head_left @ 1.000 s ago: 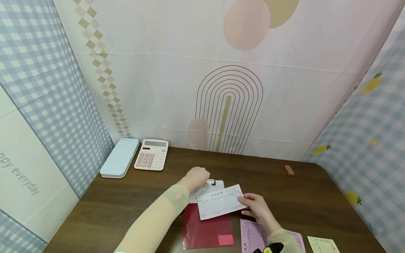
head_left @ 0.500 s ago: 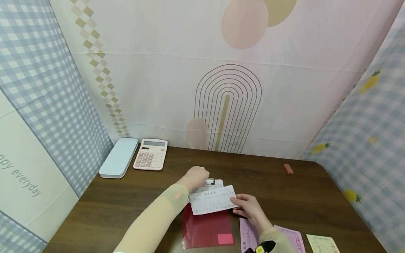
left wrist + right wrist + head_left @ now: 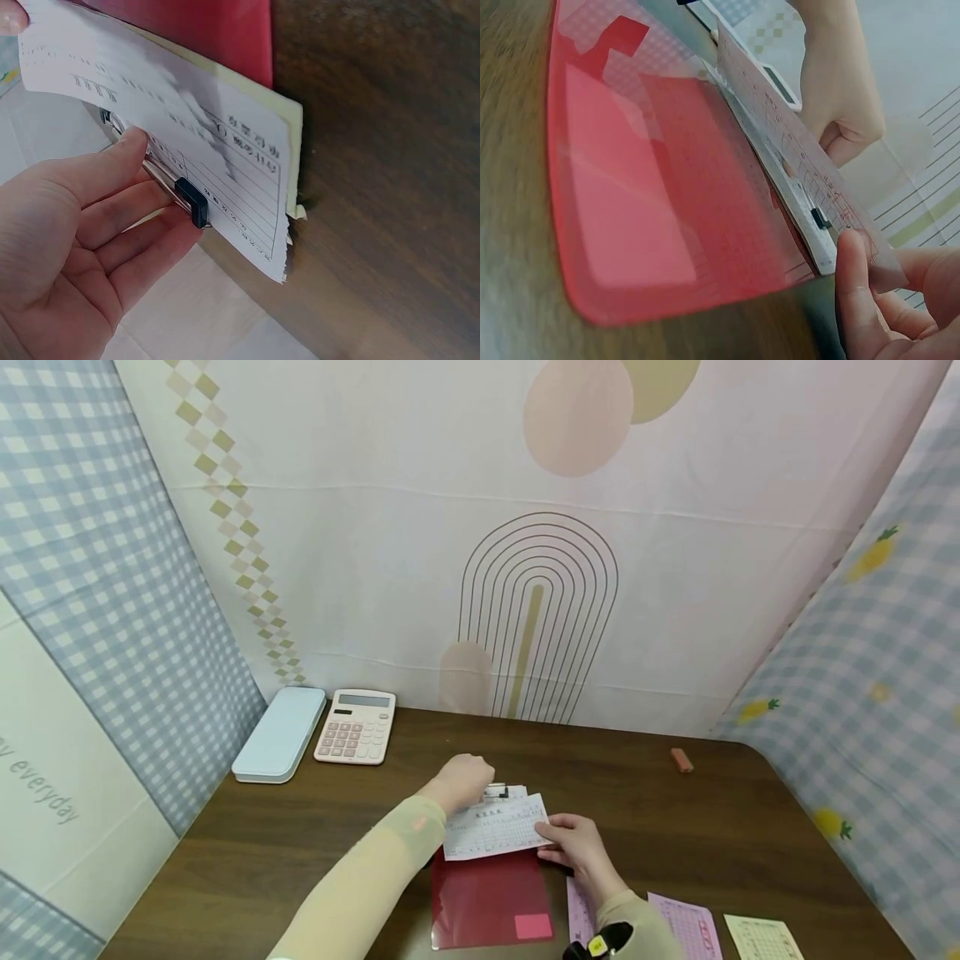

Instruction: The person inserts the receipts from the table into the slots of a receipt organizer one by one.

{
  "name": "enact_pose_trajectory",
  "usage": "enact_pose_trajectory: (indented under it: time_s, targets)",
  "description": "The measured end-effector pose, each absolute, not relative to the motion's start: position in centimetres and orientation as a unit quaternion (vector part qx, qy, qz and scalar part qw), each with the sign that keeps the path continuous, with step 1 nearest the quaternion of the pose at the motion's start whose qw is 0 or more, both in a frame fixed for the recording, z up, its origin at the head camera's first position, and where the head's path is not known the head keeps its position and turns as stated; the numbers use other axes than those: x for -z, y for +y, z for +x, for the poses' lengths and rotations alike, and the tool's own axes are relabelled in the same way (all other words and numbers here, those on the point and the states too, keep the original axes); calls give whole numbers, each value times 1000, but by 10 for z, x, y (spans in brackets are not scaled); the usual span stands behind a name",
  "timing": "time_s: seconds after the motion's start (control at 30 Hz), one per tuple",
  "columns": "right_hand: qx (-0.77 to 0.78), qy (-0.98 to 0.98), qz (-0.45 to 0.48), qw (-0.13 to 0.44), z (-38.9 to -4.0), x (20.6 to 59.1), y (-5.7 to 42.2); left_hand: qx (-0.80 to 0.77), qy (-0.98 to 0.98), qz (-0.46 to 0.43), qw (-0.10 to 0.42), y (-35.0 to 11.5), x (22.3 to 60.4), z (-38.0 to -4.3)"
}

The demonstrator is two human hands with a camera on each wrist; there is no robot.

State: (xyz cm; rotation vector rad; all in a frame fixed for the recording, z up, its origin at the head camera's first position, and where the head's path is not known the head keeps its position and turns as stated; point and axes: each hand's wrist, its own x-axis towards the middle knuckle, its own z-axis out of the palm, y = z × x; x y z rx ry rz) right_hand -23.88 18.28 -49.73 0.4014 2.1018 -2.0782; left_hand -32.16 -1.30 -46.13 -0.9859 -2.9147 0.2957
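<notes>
A red translucent clipboard (image 3: pixel 487 902) lies in front of me with a stack of printed papers at its far end. My left hand (image 3: pixel 465 777) pinches the metal clip (image 3: pixel 191 202) there, thumb on top and fingers beneath. My right hand (image 3: pixel 577 843) pinches the right edge of a white printed form (image 3: pixel 491 837) between thumb and fingers. This form slants over the stack, its far edge close to the clip. In the left wrist view a yellowish sheet (image 3: pixel 294 150) shows below the white papers.
A pink rectangle (image 3: pixel 533 927) marks the clipboard's near right corner. Purple printed paper (image 3: pixel 686 927) lies partly under my right forearm, beside a yellow slip (image 3: pixel 763 937). A calculator (image 3: pixel 356 727) and light blue case (image 3: pixel 279 735) stand back left; a small reddish block (image 3: pixel 682 760) lies back right.
My right hand has moved left and slightly away from me with the white form, which now covers more of the stack near the clip. My left hand stays at the clip.
</notes>
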Motion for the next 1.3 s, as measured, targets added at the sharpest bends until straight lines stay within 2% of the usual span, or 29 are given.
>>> enact_pose_trajectory:
  time_s: [0.5, 0.93, 1.3]
  targets:
    - [548, 827, 104, 70, -241, 488, 179, -94, -944, -315, 19, -12, 460, -322]
    - [591, 793, 114, 93, -242, 489, 172, -64, -950, -306, -20, -9, 457, -324]
    - [631, 758, 109, 125, -251, 495, 169, -70, -948, -308, -31, -11, 457, -325]
